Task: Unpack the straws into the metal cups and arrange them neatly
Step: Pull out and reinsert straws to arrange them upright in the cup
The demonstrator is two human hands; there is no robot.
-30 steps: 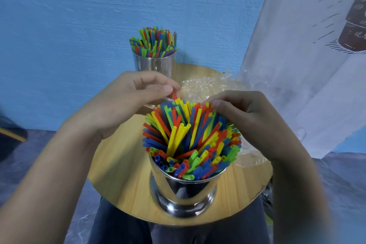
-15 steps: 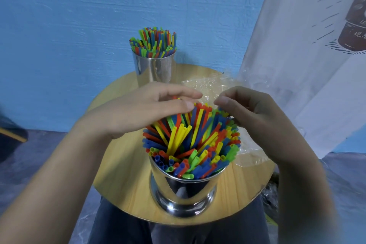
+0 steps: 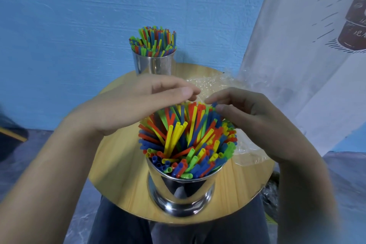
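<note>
Small drinks-stall corner, by the look of it: a round wooden table [image 3: 118, 164] against a blue-painted wall [image 3: 79, 25], white banner [image 3: 297, 65] with a sketched cup at the right edge, metal cups [image 3: 182, 190] packed with straws [image 3: 188, 138].

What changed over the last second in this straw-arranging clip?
The left hand let go its pinch at the far straw tips and flattened, fingers stretched rightward over the straws. The right hand stayed at the far-right tips, fingers curled. Near cup, far cup, plastic wrap and table unchanged.
</note>
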